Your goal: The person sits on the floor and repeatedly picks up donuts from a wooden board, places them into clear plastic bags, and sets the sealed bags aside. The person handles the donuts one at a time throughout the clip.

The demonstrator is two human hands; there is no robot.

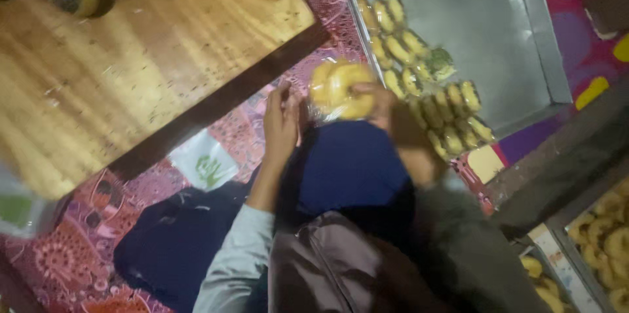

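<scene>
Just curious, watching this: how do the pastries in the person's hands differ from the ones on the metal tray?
The held pastries are wrapped in a clear bag; the tray pastries lie bare. The held ones are lifted between the left hand and right hand; the others rest in rows on the tray. Both are golden-yellow and rounded.

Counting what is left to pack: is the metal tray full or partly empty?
Partly empty. The metal tray holds ring pastries only along its left and lower edge; the rest is bare metal.
</scene>
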